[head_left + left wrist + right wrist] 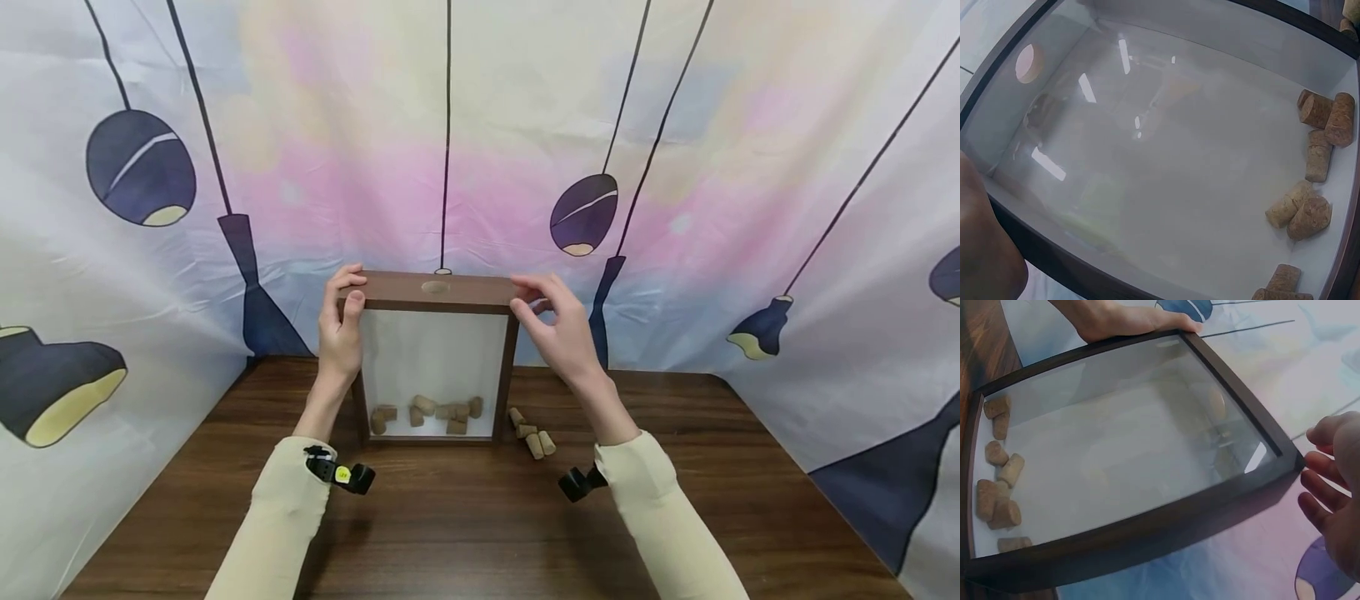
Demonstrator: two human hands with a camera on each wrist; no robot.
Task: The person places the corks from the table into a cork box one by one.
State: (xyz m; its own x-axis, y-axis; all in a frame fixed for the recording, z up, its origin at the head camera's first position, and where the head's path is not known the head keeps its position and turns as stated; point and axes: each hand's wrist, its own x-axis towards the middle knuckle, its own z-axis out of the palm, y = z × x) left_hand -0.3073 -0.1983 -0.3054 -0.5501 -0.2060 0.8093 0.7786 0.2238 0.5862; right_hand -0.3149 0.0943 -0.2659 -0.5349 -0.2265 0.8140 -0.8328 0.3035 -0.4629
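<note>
A dark brown wooden shadow box [472, 292] with a clear front stands upright on the table. Several corks [423, 405] lie along its bottom inside, seen also as a row of corks [1318, 164] in the left wrist view. An oval hole is visible in its top. My left hand [341, 333] grips the upper left corner, thumb in front and fingers over the top. At the upper right corner is my right hand [558, 329], its fingers loosely bent with the tips at the edge; whether they touch it I cannot tell.
Several loose corks [533, 443] lie on the wooden table [465, 525] just right of the box. Behind it hangs a cloth backdrop [360, 125] printed with lamps, which also runs along both sides. Each wrist wears a small black camera.
</note>
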